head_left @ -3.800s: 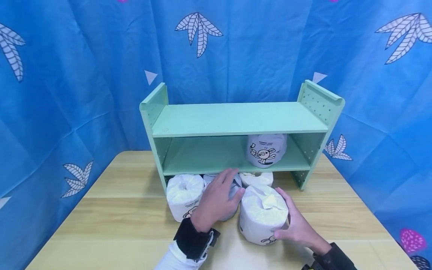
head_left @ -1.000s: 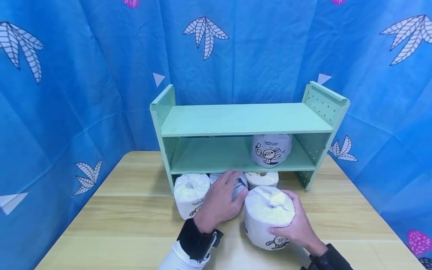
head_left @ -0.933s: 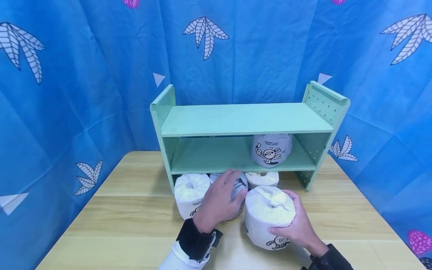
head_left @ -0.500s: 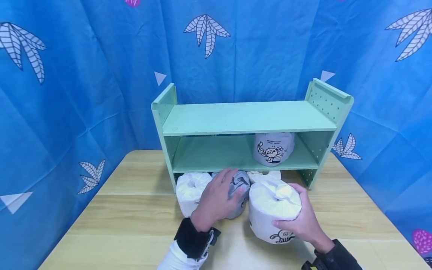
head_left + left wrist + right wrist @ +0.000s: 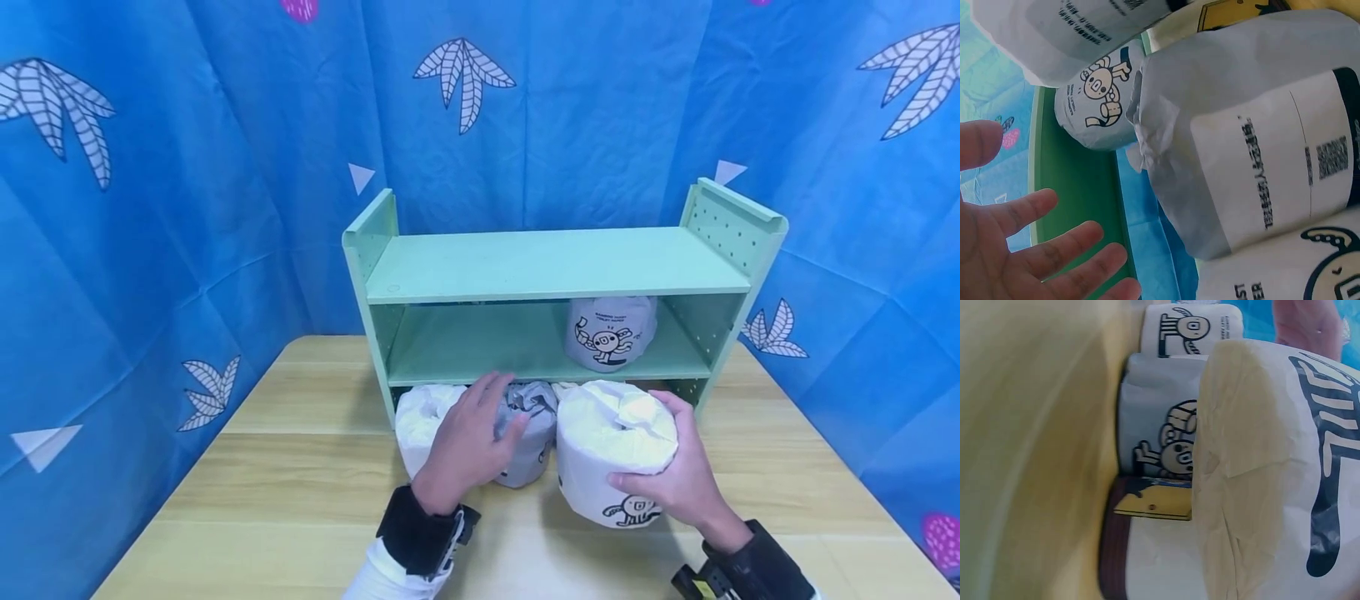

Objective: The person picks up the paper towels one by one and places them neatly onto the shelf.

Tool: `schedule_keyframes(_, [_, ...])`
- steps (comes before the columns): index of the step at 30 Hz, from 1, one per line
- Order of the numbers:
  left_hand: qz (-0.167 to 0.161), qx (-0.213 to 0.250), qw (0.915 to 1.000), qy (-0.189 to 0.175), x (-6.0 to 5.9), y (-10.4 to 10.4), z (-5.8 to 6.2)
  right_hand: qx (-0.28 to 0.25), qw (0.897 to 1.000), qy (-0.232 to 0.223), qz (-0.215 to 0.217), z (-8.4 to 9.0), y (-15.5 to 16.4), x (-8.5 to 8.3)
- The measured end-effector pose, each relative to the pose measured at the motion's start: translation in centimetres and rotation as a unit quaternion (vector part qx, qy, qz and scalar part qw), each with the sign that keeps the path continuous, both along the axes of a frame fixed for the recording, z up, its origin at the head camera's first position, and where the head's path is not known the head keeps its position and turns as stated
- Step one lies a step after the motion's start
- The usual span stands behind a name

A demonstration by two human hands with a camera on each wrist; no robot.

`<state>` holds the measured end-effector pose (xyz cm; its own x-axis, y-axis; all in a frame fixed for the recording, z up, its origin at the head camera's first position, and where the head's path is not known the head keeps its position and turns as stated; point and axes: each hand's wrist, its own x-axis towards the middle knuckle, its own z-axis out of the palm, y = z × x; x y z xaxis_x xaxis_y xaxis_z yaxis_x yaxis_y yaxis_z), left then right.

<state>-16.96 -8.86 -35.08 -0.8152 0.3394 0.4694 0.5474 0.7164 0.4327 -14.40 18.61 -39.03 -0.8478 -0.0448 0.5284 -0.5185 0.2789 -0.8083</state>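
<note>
My right hand (image 5: 678, 471) grips a white paper-wrapped toilet roll (image 5: 603, 450) by its right side, thumb across the front. In the right wrist view this toilet roll (image 5: 1247, 469) stands off the table, its creased underside showing. My left hand (image 5: 467, 450) is spread, fingers apart, in front of a grey-wrapped toilet roll (image 5: 534, 433). The left wrist view shows a gap between the left hand (image 5: 1029, 250) and the grey roll (image 5: 1191, 125). Left of it sits a white toilet roll (image 5: 420, 425), partly hidden by the left hand. A further roll is mostly hidden behind the held one.
A green two-tier shelf (image 5: 555, 258) stands at the back of the wooden table (image 5: 285, 475). On its lower board, at the right, sits a grey-wrapped roll (image 5: 611, 333) with a printed cartoon. A blue patterned cloth (image 5: 225, 167) surrounds the table.
My right hand has lifted the white toilet roll off the table and moved it slightly towards the shelf. The left hand has shifted a little left, uncovering more of the grey roll.
</note>
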Motion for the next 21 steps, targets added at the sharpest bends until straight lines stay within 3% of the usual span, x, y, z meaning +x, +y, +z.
schedule_keyframes(15, [0.026,-0.01,0.9996,0.008,0.0,-1.3,-0.1,0.025,0.999,-0.008,-0.035,3.2,-0.9,-0.2])
schedule_keyframes(21, [0.039,-0.012,0.9991,-0.009,0.2,-1.7,0.2,0.029,0.999,-0.004,-0.039,4.2,-1.3,-0.5])
